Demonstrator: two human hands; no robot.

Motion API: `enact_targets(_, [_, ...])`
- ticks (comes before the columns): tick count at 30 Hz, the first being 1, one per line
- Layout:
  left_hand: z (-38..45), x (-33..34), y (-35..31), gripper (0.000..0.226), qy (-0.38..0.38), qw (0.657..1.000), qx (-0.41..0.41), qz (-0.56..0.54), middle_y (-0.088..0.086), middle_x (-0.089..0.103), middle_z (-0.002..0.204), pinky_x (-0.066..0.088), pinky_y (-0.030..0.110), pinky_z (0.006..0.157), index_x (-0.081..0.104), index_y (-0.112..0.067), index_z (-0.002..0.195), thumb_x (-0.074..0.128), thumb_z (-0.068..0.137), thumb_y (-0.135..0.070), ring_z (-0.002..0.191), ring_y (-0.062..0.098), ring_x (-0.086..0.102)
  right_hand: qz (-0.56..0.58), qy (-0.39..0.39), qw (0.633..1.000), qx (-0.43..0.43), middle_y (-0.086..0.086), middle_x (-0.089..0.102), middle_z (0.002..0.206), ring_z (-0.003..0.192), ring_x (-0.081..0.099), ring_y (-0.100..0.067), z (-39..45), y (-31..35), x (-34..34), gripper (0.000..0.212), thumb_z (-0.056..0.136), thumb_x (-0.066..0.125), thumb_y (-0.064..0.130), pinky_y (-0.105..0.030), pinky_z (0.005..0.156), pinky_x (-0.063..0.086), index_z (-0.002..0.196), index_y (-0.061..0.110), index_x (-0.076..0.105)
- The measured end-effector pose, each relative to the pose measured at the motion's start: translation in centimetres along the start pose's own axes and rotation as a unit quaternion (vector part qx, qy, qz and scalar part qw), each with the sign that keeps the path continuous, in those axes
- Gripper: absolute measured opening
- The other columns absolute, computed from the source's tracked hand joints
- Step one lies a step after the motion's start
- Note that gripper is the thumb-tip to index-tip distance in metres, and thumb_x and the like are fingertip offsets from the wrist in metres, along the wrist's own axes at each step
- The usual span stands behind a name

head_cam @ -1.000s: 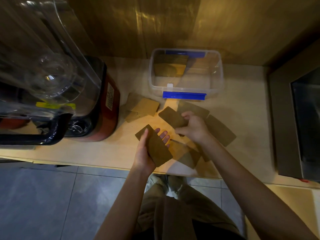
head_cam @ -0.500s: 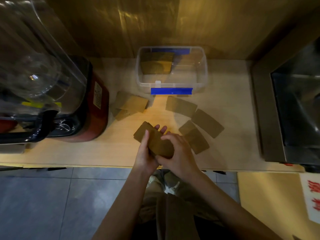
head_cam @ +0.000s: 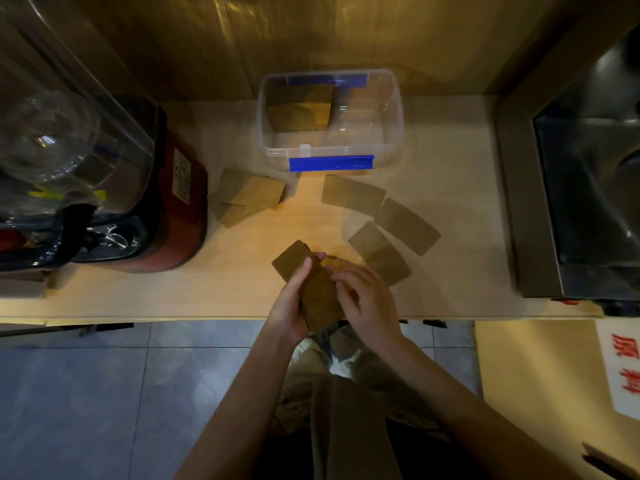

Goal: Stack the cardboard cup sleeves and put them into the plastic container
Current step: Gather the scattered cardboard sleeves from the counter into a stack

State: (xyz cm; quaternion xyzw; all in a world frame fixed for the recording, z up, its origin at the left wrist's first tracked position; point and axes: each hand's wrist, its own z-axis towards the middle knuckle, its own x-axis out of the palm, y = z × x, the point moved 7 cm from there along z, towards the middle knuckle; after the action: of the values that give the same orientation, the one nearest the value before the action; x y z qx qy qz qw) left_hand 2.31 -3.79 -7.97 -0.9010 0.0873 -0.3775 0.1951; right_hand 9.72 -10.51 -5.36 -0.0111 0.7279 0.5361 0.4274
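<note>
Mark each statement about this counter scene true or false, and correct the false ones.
1. Both hands hold one stack of sleeves. True: left hand, right hand.
2. The plastic container is empty. False: sleeves already stand in its left part.
3. Three loose sleeves lie right of the hands. True.
4. The container's lid is shut. False: it is open on top.
5. A small pile of sleeves lies beside the blender. True.

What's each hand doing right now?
Left hand: closed on the stack of cardboard cup sleeves.
Right hand: fingers curled against the same stack, steadying it.
</note>
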Motion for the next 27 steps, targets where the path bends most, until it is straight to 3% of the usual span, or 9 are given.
enact_targets(5, [-0.5, -0.5, 0.5, 0.029, -0.004, 1.0, -0.002, 0.018, -0.003, 0.07, 0.074, 0.057, 0.028, 0.067, 0.061, -0.022, 0.092, 0.055, 0.07, -0.039, 0.069, 0.01, 0.068, -0.007, 0.004, 1.0, 0.014, -0.007, 0.065, 0.102, 0.096, 0.058, -0.024, -0.5, -1.5, 0.7, 0.028, 0.088, 0.038, 0.027, -0.034, 0.074, 0.051, 0.096, 0.013, 0.062])
enact_targets(9, [-0.7, -1.7, 0.9, 0.035, -0.029, 1.0, -0.007, 0.005, -0.002, 0.073, 0.076, 0.058, 0.032, 0.07, 0.062, -0.021, 0.097, 0.057, 0.069, -0.041, 0.073, 0.013, 0.07, -0.122, 0.059, 0.991, -0.019, -0.009, 0.059, 0.118, 0.112, 0.052, -0.026, -0.2, -2.0, 1.7, 0.023, 0.083, 0.046, 0.017, -0.039, 0.087, 0.049, 0.103, 0.018, 0.057])
enact_targets(14, [-0.6, -2.7, 0.8, 0.039, -0.061, 0.998, -0.008, 0.021, -0.001, 0.072, 0.085, 0.054, 0.037, 0.075, 0.062, -0.023, 0.101, 0.059, 0.067, -0.044, 0.083, 0.016, 0.067, -0.197, 0.123, 0.972, -0.028, -0.012, 0.041, 0.145, 0.138, 0.03, -0.028, -0.4, -2.6, 3.4, 0.045, 0.084, 0.038, 0.03, -0.049, 0.11, 0.027, 0.128, 0.019, 0.04])
enact_targets(17, [-0.5, -3.2, 0.5, 0.04, -0.086, 0.996, -0.001, 0.019, 0.002, 0.071, 0.091, 0.057, 0.035, 0.07, 0.061, -0.022, 0.102, 0.06, 0.068, -0.044, 0.094, 0.019, 0.065, -0.223, 0.149, 0.963, 0.021, -0.009, 0.014, 0.156, 0.144, 0.006, -0.022, -0.6, -4.8, 4.0, 0.058, 0.091, 0.043, 0.027, -0.042, 0.117, 0.004, 0.143, 0.013, 0.02])
enact_targets(19, [-0.6, -3.4, 0.3, 0.044, -0.093, 0.996, 0.005, 0.007, 0.003, 0.072, 0.093, 0.058, 0.032, 0.065, 0.061, -0.021, 0.102, 0.065, 0.066, -0.045, 0.097, 0.02, 0.066, -0.268, 0.154, 0.951, 0.022, -0.008, 0.006, 0.158, 0.145, 0.0, -0.021, -0.6, -5.7, 4.0, 0.06, 0.093, 0.038, 0.033, -0.041, 0.117, -0.001, 0.144, 0.014, 0.013])
enact_targets(21, [-0.5, -3.5, 0.1, 0.059, -0.085, 0.996, 0.009, -0.009, 0.004, 0.074, 0.094, 0.059, 0.032, 0.07, 0.063, -0.02, 0.101, 0.079, 0.052, -0.047, 0.098, 0.02, 0.068, -0.291, 0.165, 0.942, 0.012, -0.009, 0.012, 0.157, 0.144, 0.006, -0.023, -0.6, -6.3, 4.2, 0.058, 0.094, 0.038, 0.036, -0.043, 0.117, 0.002, 0.143, 0.014, 0.018])
enact_targets(23, [-0.5, -3.6, 0.0, 0.069, -0.078, 0.997, 0.01, -0.017, 0.003, 0.075, 0.093, 0.058, 0.033, 0.076, 0.064, -0.02, 0.099, 0.086, 0.039, -0.047, 0.097, 0.02, 0.07, -0.302, 0.159, 0.94, 0.005, -0.011, 0.035, 0.149, 0.139, 0.028, -0.025, -0.4, -6.3, 4.1, 0.054, 0.089, 0.049, 0.034, -0.044, 0.115, 0.014, 0.136, 0.012, 0.036])
enact_targets(25, [-0.4, -3.7, 0.0, 0.063, -0.078, 0.997, 0.013, -0.026, 0.002, 0.075, 0.092, 0.055, 0.034, 0.081, 0.064, -0.02, 0.099, 0.083, 0.045, -0.046, 0.094, 0.018, 0.07, -0.322, 0.149, 0.935, 0.006, -0.009, 0.058, 0.131, 0.122, 0.052, -0.024, -0.1, -6.1, 3.8, 0.05, 0.078, 0.066, 0.034, -0.043, 0.106, 0.035, 0.121, 0.012, 0.054])
enact_targets(27, [-0.5, -3.7, 0.0, 0.05, -0.077, 0.996, 0.014, -0.036, 0.002, 0.074, 0.091, 0.053, 0.035, 0.085, 0.063, -0.02, 0.099, 0.073, 0.058, -0.045, 0.092, 0.017, 0.07, -0.326, 0.144, 0.934, 0.002, -0.008, 0.065, 0.119, 0.112, 0.059, -0.024, 0.2, -5.7, 3.4, 0.047, 0.071, 0.073, 0.034, -0.044, 0.097, 0.045, 0.111, 0.013, 0.059])
